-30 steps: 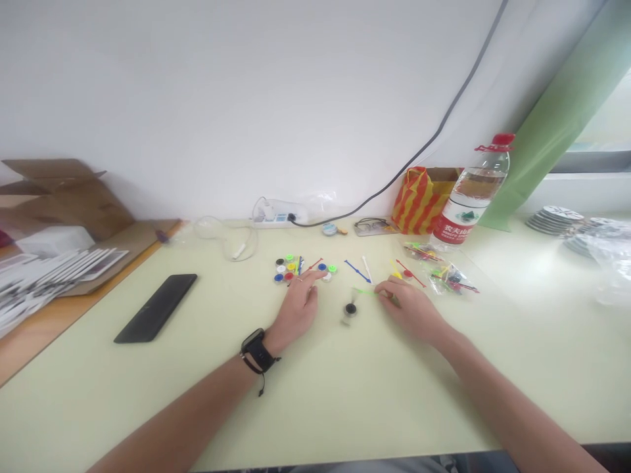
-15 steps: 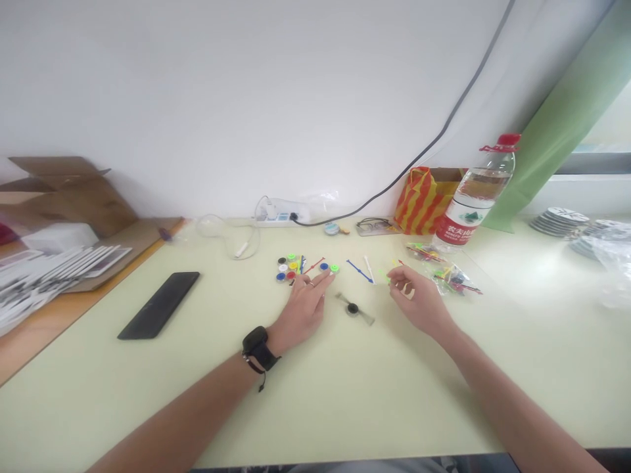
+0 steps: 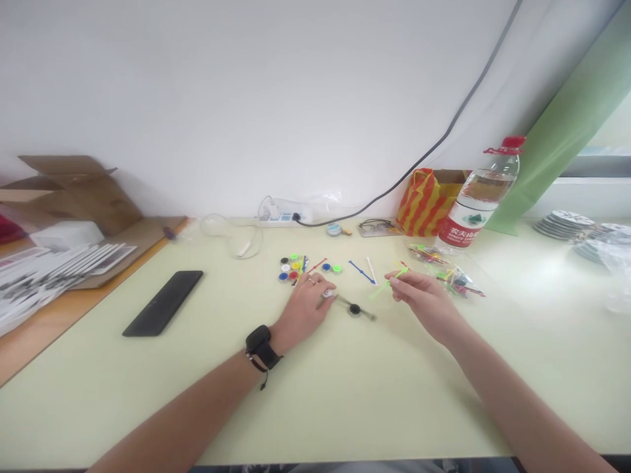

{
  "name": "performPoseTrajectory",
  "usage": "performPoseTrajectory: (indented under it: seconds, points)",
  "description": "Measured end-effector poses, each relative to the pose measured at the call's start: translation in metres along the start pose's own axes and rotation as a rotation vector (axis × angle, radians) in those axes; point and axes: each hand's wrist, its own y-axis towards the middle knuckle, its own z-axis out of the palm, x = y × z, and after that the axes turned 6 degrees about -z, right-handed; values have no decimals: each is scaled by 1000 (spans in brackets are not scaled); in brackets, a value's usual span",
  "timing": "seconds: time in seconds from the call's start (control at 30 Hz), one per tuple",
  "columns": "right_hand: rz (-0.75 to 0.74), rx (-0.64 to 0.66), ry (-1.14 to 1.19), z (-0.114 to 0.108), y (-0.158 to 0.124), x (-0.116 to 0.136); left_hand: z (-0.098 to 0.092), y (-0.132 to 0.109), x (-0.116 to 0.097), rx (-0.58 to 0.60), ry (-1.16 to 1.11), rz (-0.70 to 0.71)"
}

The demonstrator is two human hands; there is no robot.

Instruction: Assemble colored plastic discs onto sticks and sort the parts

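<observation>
My left hand (image 3: 304, 303), wearing a black watch, pinches a small white round piece (image 3: 328, 293) between its fingertips. My right hand (image 3: 426, 299) is closed on a fluorescent green plastic arrow (image 3: 382, 289), held slanting above the table. Between the hands lies a black-centred spinner (image 3: 354, 309) whose arms are blurred. Past my left hand sit several coloured round pieces (image 3: 284, 269) and a red arrow (image 3: 318, 265). A blue round piece (image 3: 326, 267) and a green one (image 3: 337, 269) stand slightly apart. A blue arrow (image 3: 362, 271) and a white arrow (image 3: 371, 270) lie farther back.
Bagged coloured parts (image 3: 456, 280) lie beyond my right hand, near a water bottle (image 3: 476, 203) and a striped bag (image 3: 419, 200). A black flat case (image 3: 163, 303) rests at left. A power strip (image 3: 280, 215) is against the wall; stacked discs (image 3: 562, 225) stand at right.
My left hand has drawn back from the round pieces with a white one in its fingers. My right hand has lifted the green arrow and turned it. The spinner's arms have changed angle.
</observation>
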Motion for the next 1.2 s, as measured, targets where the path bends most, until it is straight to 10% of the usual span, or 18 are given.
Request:
performPoseTrajectory:
  seconds: [1.2]
  points:
    - [-39,141,-221,20,-7,-2,2,-1,-1,34,-32,-11]
